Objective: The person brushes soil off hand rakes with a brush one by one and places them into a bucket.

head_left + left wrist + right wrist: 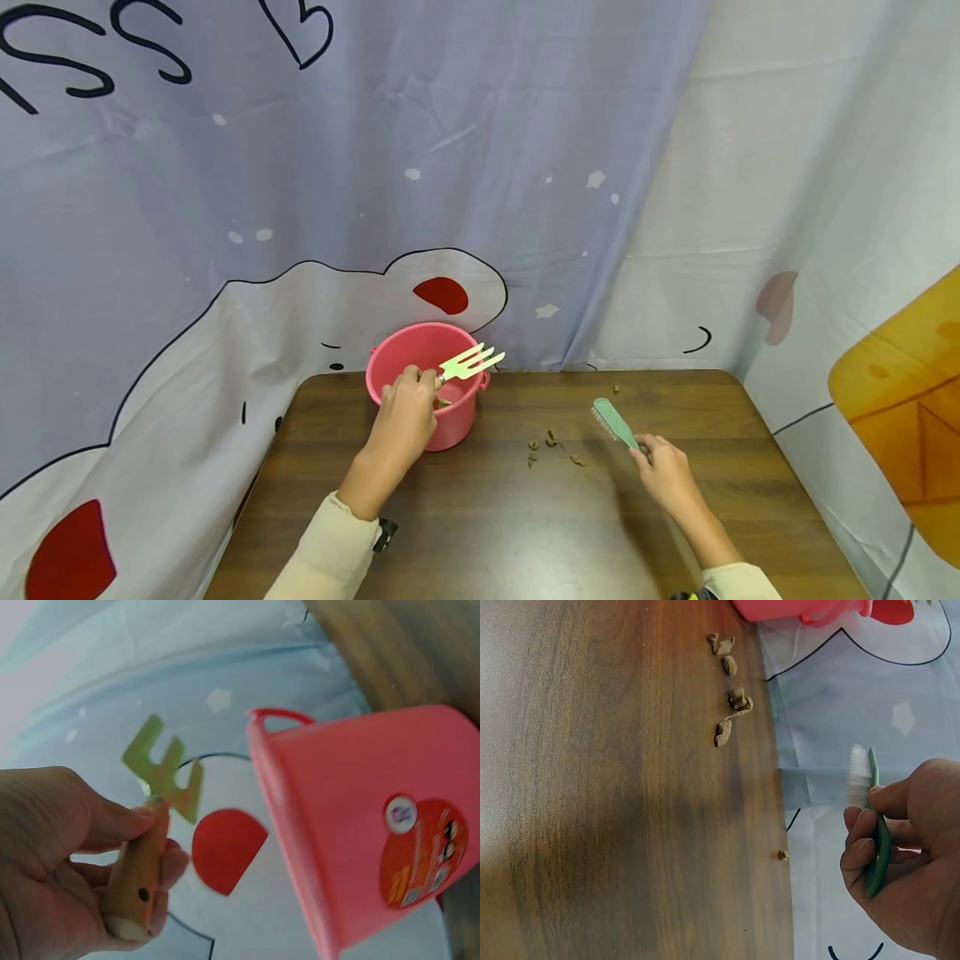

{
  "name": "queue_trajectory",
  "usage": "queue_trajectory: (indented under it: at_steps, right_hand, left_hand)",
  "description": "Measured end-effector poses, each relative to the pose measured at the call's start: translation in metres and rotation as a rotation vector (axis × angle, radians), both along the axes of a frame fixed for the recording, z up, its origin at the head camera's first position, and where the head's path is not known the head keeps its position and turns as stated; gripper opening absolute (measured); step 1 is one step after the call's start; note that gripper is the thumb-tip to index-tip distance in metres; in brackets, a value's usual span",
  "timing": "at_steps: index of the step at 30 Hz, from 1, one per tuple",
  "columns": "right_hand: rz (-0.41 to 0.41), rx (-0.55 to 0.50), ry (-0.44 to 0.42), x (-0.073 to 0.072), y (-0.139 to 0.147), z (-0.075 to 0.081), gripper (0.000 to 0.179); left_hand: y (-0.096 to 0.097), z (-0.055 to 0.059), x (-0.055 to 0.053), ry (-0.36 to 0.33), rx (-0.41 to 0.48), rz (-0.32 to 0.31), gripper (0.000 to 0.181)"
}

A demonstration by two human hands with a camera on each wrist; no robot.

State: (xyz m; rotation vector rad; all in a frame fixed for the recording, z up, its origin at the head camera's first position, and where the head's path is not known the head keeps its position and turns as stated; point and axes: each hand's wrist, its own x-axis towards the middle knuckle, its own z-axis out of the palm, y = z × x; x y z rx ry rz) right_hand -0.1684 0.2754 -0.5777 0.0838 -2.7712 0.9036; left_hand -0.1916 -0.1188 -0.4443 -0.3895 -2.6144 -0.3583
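Observation:
My left hand [408,417] grips the wooden handle [139,877] of a small hand fork with light green tines [471,362]. The fork is held over the rim of a pink bucket [455,429], which has a little brownish matter visible inside. In my right hand [666,472] is a green brush [617,422] with white bristles [859,776], held above the table's right half. Several small brown curled scraps [551,439] lie on the wood between the bucket and the brush. One more scrap [783,855] sits by the table's far edge.
The brown wooden table [517,533] ends at a far edge just behind the bucket. A printed curtain [480,167] hangs directly behind it and along the right side. A red-and-white label [424,851] is stuck on the bucket's wall.

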Motion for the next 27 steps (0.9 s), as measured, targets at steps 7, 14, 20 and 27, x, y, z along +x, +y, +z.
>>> queue_trajectory:
  at_steps: [7,14,20,27]
  right_hand:
    - [-0.002,-0.002,-0.009,0.000,0.003,-0.001,0.027]
    - [-0.001,-0.016,-0.046,0.003,0.004,-0.004,0.030]
    - [-0.004,-0.036,-0.081,0.007,0.003,-0.008,0.031]
    - [-0.008,-0.011,-0.032,0.010,0.003,-0.012,0.026]
  left_hand:
    - [-0.018,0.016,-0.003,-0.043,-0.002,0.013,0.012]
    - [-0.032,0.021,-0.009,-0.066,-0.051,0.069,0.020]
    - [-0.040,0.022,-0.020,-0.125,-0.074,0.121,0.030]
    - [-0.044,0.020,-0.038,-0.181,-0.051,0.119,0.018]
